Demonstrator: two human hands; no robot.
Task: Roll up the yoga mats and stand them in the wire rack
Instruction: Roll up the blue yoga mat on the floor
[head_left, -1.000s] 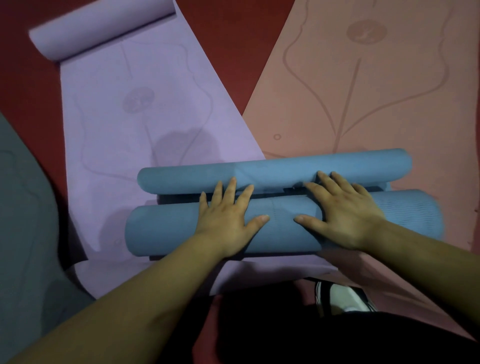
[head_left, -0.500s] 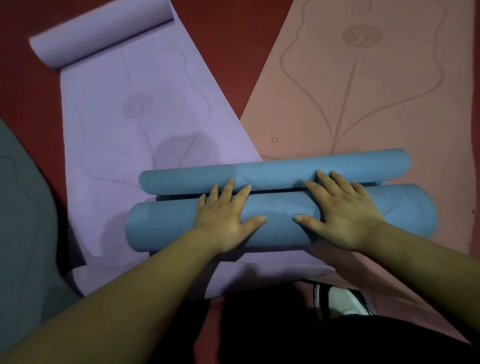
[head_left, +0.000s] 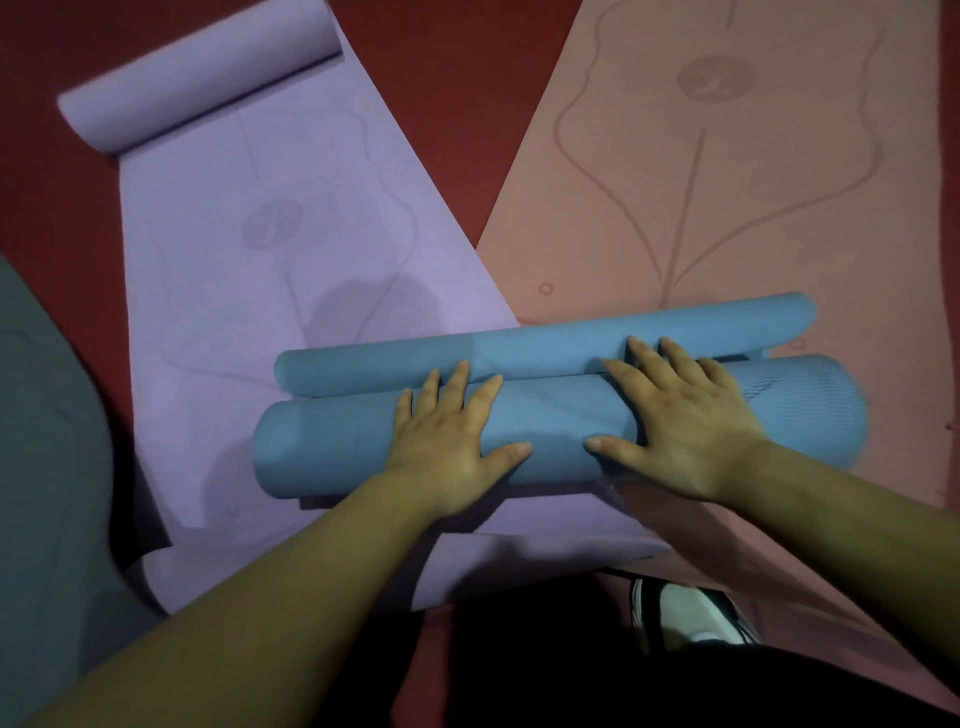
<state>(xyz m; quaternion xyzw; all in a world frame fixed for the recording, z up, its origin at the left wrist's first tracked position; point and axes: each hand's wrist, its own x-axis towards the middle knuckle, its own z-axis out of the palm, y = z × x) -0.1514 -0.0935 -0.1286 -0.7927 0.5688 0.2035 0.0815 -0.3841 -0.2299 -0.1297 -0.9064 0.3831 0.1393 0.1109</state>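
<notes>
1. Two bare hands press down on a thick blue roll (head_left: 322, 447) of yoga mat that lies crosswise in the middle of the view, low in front of the person.
2. The left hand (head_left: 447, 447) lies flat on the roll's middle. Its fingers (head_left: 460, 379) are straight and spread, with the thumb pointing right.
3. The right hand (head_left: 685, 431) lies flat just beside it, further right. Its fingers (head_left: 644, 358) are also straight and spread, with the thumb pointing left. The two thumb tips are near each other but apart.
4. Fingertips of both hands reach the seam where a thin blue roll (head_left: 519, 358) lies against the far side of the thick one. The two rolls run parallel. Whether they are one mat or two cannot be told.
5. Both blue rolls rest on top of two unrolled mats. Their left part lies over a purple mat (head_left: 260, 260) and their right part over a pink mat (head_left: 727, 208).
6. The purple mat stretches away to the upper left, where its far end is curled into a small roll (head_left: 197, 78). It has faint line drawings on it.
7. The pink mat lies flat on the right, with a flower-like line pattern.
8. A grey mat (head_left: 47, 467) fills the left edge.
9. Dark red floor (head_left: 452, 78) shows between the mats.
10. A white shoe (head_left: 685, 613) shows at the bottom, beside dark clothing.
</notes>
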